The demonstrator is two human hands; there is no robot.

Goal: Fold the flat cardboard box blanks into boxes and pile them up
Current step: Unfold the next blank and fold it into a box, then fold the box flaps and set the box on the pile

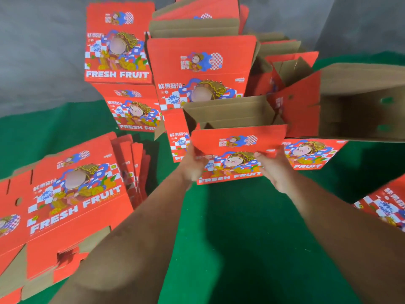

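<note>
I see left hand (192, 165) and right hand (276, 170) gripping one folded box (236, 148), opening up, long axis left-right; two stacked boxes (122, 69) far left.

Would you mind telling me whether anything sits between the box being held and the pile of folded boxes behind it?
Nothing visible does. Both hands, left and right, grip the held box, which already sits directly against the pile.

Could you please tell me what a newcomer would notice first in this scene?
The open-topped red printed cardboard box at centre, held by the left hand and right hand. Behind it rises a pile of folded red boxes, and flat red box blanks lie at lower left on the green cloth.
</note>
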